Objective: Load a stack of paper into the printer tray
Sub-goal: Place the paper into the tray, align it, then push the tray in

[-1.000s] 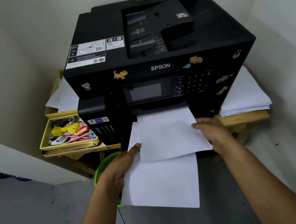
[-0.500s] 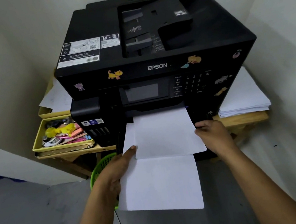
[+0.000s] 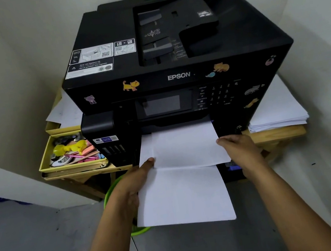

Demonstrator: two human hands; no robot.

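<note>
paper stack [image 3: 184,196] sits half-fed into the front of the printer [image 3: 174,76], its near end hanging out over the floor. left hand [image 3: 134,180] grips the stack's left edge, thumb on top and fingers curled under, probably to keep the sheets square as they slide in. right hand [image 3: 239,148] rests at the right edge of an upper sheet [image 3: 185,148], fingers together on the paper's side, though whether they pinch it or just press is hard to tell from here. spare paper [image 3: 275,112] waits on the wooden table [image 3: 278,134] just right of the printer. loading looks partway done.
</note>
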